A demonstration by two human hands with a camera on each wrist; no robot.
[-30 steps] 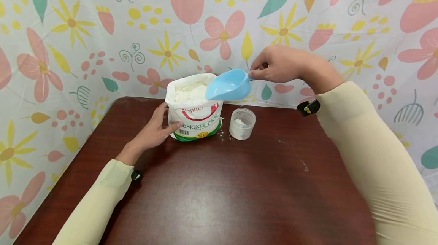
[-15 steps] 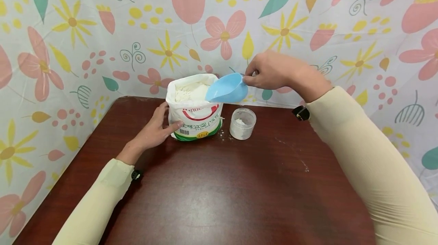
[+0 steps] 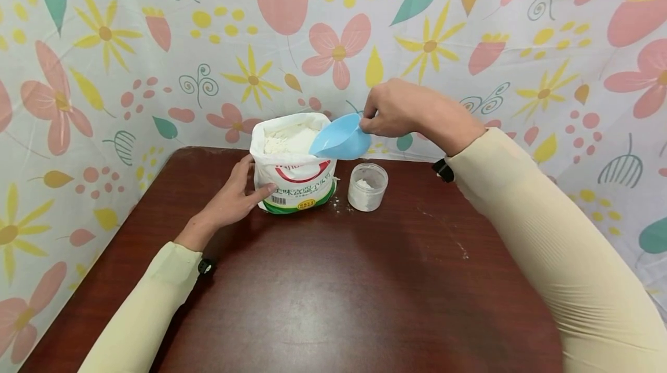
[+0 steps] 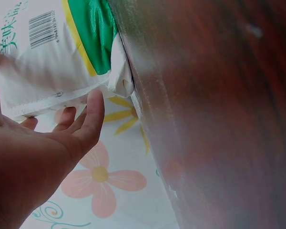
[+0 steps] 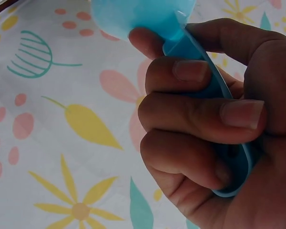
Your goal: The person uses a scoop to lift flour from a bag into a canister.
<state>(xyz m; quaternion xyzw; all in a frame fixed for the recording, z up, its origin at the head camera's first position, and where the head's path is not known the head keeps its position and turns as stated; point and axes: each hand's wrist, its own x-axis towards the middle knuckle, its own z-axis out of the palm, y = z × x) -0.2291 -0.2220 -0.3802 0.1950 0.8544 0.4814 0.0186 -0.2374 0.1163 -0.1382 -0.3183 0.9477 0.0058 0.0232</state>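
Note:
An opened white flour bag [image 3: 299,173] with a green base stands on the table, white flour [image 3: 292,140] showing in its mouth. My left hand [image 3: 234,196] holds the bag's left side, thumb on the front and fingers round the side edge, as the left wrist view shows too. My right hand [image 3: 398,109] grips the handle of a light blue scoop [image 3: 341,138]; in the right wrist view its fingers [image 5: 181,117] curl round that handle. The scoop's tip lies over the bag's right rim; its inside is partly hidden. A clear plastic jar [image 3: 367,187] with some white powder stands right of the bag.
The dark red-brown table [image 3: 312,292] has spilled white specks [image 3: 341,205] between bag and jar and a faint streak [image 3: 458,245] further right. Close behind hangs a flower-patterned cloth [image 3: 333,25], which also runs down the left side.
My right hand has moved left and slightly down with the scoop, bringing the scoop further over the bag's right rim. The left hand, bag and jar stay as they were.

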